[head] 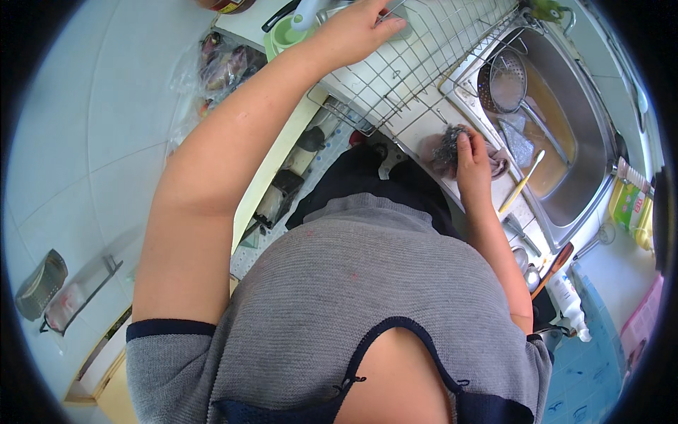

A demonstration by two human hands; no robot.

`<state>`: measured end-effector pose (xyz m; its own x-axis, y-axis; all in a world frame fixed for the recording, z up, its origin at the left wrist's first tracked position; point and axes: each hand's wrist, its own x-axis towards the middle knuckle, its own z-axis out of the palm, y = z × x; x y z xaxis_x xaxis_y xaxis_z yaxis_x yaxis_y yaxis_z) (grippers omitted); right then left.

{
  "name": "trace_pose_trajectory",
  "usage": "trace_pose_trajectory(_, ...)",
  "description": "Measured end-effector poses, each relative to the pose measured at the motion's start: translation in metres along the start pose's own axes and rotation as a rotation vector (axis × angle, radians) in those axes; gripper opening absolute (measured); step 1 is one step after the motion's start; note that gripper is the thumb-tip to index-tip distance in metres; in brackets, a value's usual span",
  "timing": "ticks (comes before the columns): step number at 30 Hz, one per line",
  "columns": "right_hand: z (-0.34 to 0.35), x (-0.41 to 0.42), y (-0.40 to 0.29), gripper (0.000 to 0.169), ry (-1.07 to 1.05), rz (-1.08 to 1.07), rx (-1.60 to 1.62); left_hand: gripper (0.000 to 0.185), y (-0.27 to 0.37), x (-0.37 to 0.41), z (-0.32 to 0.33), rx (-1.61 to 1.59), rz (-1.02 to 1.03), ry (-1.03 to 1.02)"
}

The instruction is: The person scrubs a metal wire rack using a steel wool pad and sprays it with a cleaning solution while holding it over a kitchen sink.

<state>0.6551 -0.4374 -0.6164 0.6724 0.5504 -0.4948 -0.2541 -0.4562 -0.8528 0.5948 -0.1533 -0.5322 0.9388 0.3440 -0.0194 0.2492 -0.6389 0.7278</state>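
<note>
A wire rack [408, 69] of metal rods lies across the counter in front of me, its near end reaching past the counter edge. At the rack's far left side is my left hand [365, 29], its thumb and fingers around the rim wires. My right hand [473, 159] pinches a dark steel wool scourer [449, 144] beside the rack's near right corner. Under that hand a brownish-pink cloth [498, 162] lies on the counter by the sink. A yellow toothbrush [522, 183] rests at the sink's edge.
The steel sink [588, 185] on the right holds murky water, a perforated skimmer [507, 82] and a silvery packet. A green container [288, 34] stands beyond my left forearm, near bagged produce [225, 69]. Utensils and a white bottle [569, 302] lie at lower right.
</note>
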Motion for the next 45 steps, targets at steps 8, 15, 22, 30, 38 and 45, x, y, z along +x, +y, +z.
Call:
trace_pose_trajectory(8, -0.023, -0.018, -0.005, 0.035, 0.196, -0.515, -0.754, 0.062, 0.013, -0.033, 0.006, 0.342, 0.235, 0.014)
trace_pose_trajectory(15, -0.014, -0.04, 0.014, 0.036, 0.337, -0.469, -0.933, 0.061, 0.014, -0.038, 0.007, 0.365, 0.185, -0.113)
trace_pose_trajectory(22, -0.01, -0.064, 0.011, 0.055, 0.476, -0.541, -0.86, 0.059, 0.012, -0.051, 0.001, 0.526, 0.426, 0.064)
trace_pose_trajectory(30, -0.14, -0.166, 0.05, 0.038, 1.145, -0.201, -0.257, 0.034, -0.013, -0.146, 0.0, 0.343, 0.524, 0.063)
trace_pose_trajectory(38, -0.365, -0.21, 0.099, 0.057, 1.653, -0.05, -0.182, 0.06, -0.05, -0.184, 0.071, -0.91, -0.687, -0.013)
trace_pose_trajectory(45, -0.43, -0.196, 0.117, 0.049, 1.561, -0.228, -0.064, 0.075, -0.009, -0.146, 0.086, -1.262, -0.9, 0.282)
